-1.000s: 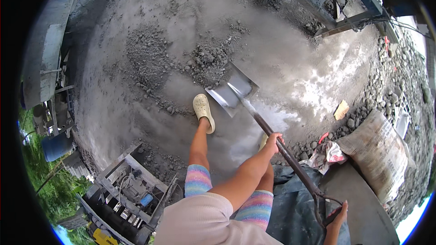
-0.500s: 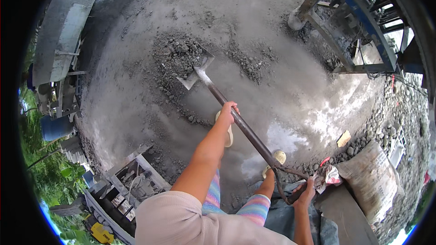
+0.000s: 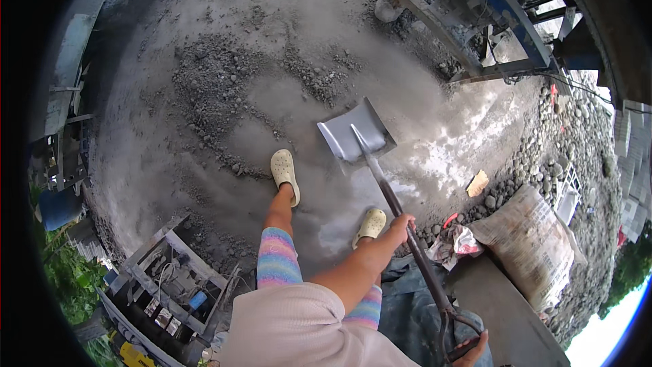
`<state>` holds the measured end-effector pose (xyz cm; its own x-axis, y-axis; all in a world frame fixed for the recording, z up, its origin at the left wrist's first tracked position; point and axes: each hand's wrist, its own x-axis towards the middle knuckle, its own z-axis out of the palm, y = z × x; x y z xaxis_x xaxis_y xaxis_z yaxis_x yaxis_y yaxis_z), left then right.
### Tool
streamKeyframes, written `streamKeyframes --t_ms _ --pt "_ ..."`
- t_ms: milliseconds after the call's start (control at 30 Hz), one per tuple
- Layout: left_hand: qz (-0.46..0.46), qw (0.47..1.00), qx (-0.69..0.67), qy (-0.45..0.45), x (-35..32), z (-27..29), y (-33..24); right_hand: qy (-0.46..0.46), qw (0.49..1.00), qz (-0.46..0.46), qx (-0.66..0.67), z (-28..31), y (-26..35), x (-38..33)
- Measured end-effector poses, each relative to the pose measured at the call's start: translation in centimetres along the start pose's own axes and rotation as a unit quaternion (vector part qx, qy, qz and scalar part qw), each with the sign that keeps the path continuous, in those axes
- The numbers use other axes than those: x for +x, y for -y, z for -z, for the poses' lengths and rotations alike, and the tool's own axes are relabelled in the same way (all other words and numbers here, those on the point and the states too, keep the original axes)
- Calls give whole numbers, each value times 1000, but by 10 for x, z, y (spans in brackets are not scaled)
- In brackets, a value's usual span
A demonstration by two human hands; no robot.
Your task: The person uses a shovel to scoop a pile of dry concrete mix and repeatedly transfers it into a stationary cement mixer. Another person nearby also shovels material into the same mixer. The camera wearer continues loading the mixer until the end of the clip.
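Standing on a wide grey concrete slab [image 3: 224, 183], you're working a long-handled shovel [image 3: 380, 183] w/ both hands. Items, big to small:

- Slab: dusty, wet sheen to the right of the blade. Judging by that, footing is prob. slick, so you're better keeping both feet planted while scooping.
- Gravel/cement mix [image 3: 217, 88]: spread in loose patches ahead, well apart from the blade now. Push in low, blade flat to the slab, rather than stabbing down.
- Sack [image 3: 536, 245]: lying at right, beside a rubble strip; keep the swing away from it.
- Shovel: blade is lying empty on the slab just ahead of your feet, shaft running back to lower right.
- Left hand [image 3: 402, 223]: fingers are wrapping mid-shaft, closed on it. Sliding it nearer the blade should give more lift.
- Right hand [image 3: 472, 350]: at the D-grip by the frame edge, fingers curling round the handle.
- Pale clogs [image 3: 284, 171]: left one is stepping fwd, close to the blade.
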<state>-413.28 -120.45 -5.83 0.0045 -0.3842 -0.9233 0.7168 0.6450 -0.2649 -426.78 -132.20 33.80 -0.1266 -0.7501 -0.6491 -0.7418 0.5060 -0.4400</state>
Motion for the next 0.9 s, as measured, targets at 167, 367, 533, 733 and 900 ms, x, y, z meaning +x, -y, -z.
streamKeyframes --t_ms 167,367,533,733,900 --pt "-8 999 -32 -6 24 -73 -8 -74 992 96 -40 -32 70 53" --pt "-39 992 -114 30 35 -111 -147 -4 979 175 -105 -154 141 37" --pt "-161 979 -128 0 13 -56 -320 166 968 182 -51 -283 124 -2" --pt "-260 963 -63 -11 -125 40 -443 345 908 234 23 -324 29 -104" --pt "-313 947 11 -73 -181 67 -389 370 918 127 62 -254 -34 -87"
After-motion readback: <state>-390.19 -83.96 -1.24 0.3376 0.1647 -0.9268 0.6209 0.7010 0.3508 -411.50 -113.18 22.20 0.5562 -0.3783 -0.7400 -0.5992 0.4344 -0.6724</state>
